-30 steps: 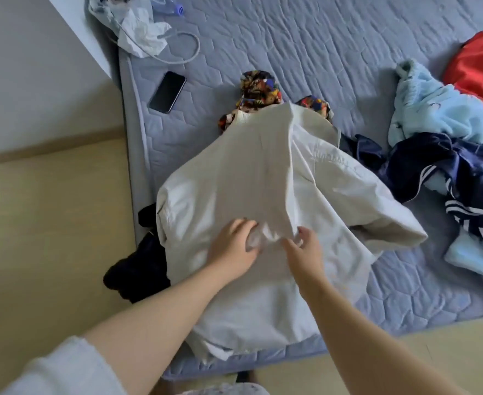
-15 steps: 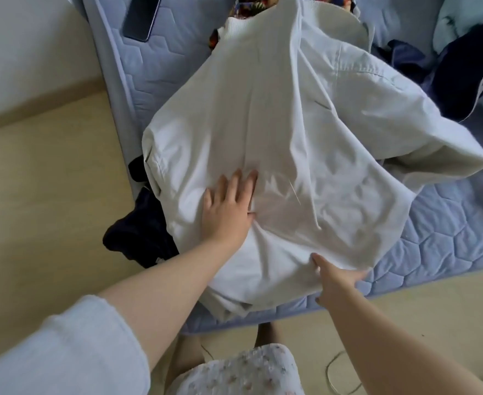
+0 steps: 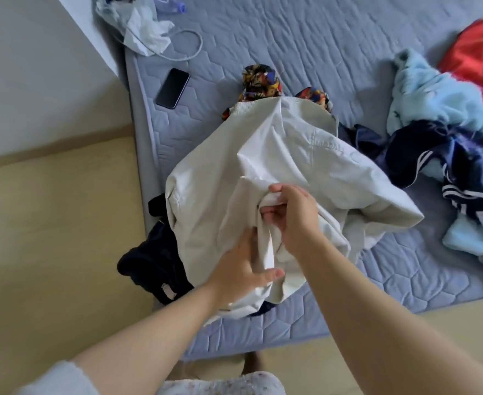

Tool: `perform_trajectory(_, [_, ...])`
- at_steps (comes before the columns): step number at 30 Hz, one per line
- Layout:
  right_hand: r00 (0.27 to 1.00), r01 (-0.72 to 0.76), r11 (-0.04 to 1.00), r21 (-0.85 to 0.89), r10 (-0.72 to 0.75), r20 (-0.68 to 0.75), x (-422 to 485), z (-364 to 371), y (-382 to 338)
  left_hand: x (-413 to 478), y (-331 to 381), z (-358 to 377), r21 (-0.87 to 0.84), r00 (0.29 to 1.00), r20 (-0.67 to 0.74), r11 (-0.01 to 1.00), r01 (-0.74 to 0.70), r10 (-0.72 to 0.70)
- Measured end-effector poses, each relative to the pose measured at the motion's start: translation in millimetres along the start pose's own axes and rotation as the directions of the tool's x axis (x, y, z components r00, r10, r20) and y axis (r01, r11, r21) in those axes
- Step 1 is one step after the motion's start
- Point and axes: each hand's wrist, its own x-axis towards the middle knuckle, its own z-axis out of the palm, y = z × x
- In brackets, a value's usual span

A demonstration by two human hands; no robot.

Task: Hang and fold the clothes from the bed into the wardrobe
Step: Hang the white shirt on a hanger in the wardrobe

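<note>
A cream-white jacket [image 3: 277, 155] lies bunched on the near corner of the blue quilted bed [image 3: 306, 47]. My right hand [image 3: 294, 215] grips a fold of the jacket near its middle, fingers curled round the cloth. My left hand [image 3: 243, 269] holds the jacket's lower edge, thumb on top and fingers tucked into the fabric. A colourful patterned garment [image 3: 260, 81] shows beyond the jacket's collar. A black garment [image 3: 152, 260] hangs off the bed's left edge, partly under the jacket.
A dark phone [image 3: 172, 87] lies on the bed at the left. White crumpled plastic and a cable [image 3: 146, 32] sit at the far corner. Light blue [image 3: 434, 101], navy striped [image 3: 457, 163] and red [image 3: 480, 55] clothes are piled at the right. Beige floor [image 3: 49, 238] lies left.
My right hand moved from the jacket's lower hem up to its middle and gripped a fold. My left hand left its flat rest and took the lower edge. The camera tilted up.
</note>
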Motion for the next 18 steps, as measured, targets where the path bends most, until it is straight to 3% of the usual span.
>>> perform_trajectory(3, [0.995, 0.07, 0.995, -0.077, -0.064, 0.081, -11.7, 8.9, -37.7, 12.1, 31.7, -38.1, -0.174, 0.95, -0.224, 0.968, 0.182, -0.219])
perform_trajectory(6, [0.979, 0.185, 0.967, -0.177, -0.167, 0.115, -24.6, 14.6, -72.7, 13.4, 62.6, -98.9, -0.429, 0.898, -0.304, 0.887, 0.169, -0.318])
perform_trajectory(11, [0.893, 0.45, 0.79, -0.417, -0.389, 0.226, -54.2, 39.7, -123.9, -1.1, 148.0, -191.6, -0.527, 0.901, -0.359, 0.85, 0.02, -0.244])
perform_trajectory(18, [0.612, 0.773, 0.418, -0.477, -0.69, 0.387, -121.4, 83.5, -230.9, -55.0, 284.6, -271.1, -0.692, 0.94, -0.335, 0.693, -0.203, -0.059])
